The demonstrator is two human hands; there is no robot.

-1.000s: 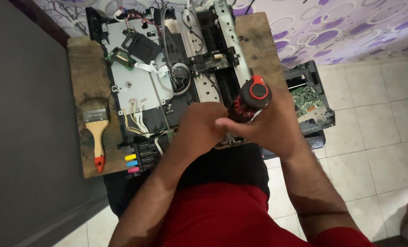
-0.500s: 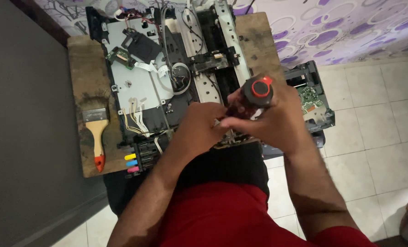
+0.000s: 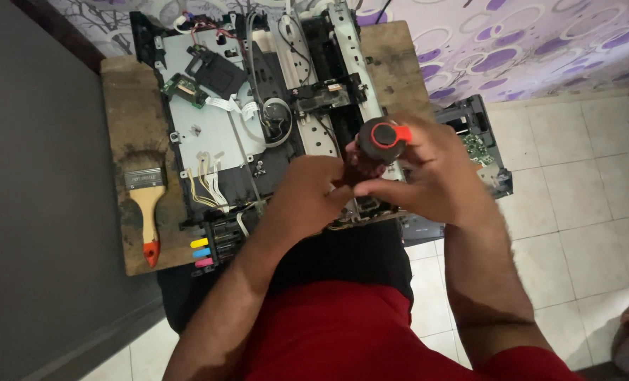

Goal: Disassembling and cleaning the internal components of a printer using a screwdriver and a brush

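A stripped-down printer chassis [image 3: 208, 127] with grey metal plates, green circuit boards and white cables lies on a small wooden table [image 3: 127, 106]. My right hand [image 3: 434, 176] grips a screwdriver [image 3: 379, 141] with a black handle and red end cap, held upright over the chassis's near right edge. My left hand [image 3: 307, 194] rests on the chassis right beside the screwdriver's shaft, fingers curled at its lower part. The screwdriver's tip is hidden behind my hands.
A paintbrush [image 3: 147, 204] with a wooden handle and red tip lies on the table's left side. Yellow, blue and pink ink tubes [image 3: 201, 252] stick out at the near edge. Another printer part [image 3: 480, 144] sits on the tiled floor to the right.
The screwdriver handle and my right hand have shifted slightly up and to the right. My left hand stays by the shaft.
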